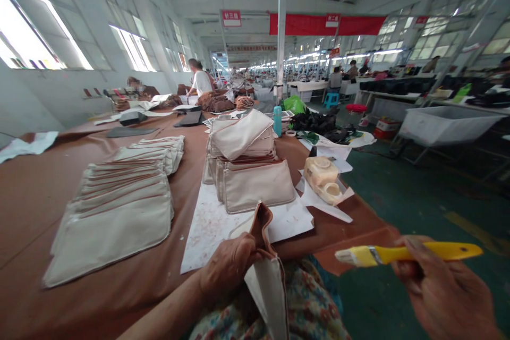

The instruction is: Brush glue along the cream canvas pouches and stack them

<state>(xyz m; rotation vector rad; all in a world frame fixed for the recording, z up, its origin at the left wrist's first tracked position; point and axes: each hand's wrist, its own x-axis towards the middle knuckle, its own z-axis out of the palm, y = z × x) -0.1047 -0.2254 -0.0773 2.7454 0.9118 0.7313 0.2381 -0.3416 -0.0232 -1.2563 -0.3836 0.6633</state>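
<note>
My left hand (pixel 231 257) is closed on a stitched pouch piece (pixel 266 289), pale on its outer face and brown inside, above my lap at the table edge. The piece gapes at its upper end. My right hand (pixel 442 281) grips a yellow-handled paintbrush (pixel 398 252) to the right of the table, its bristles pointing left, apart from the piece. In front of my left hand lies a white paper sheet (pixel 207 228) with brown specks. On it stands a stack of similar pale pieces (pixel 257 186). A fanned row of more such pieces (pixel 119 218) spreads to the left.
A yellowish plastic container (pixel 322 172) with a round opening sits on paper at the table's right. Behind it are a teal bottle (pixel 277 121) and black scraps (pixel 319 122). A white bin (pixel 448 125) stands across the aisle. A person in white (pixel 202 82) works farther back.
</note>
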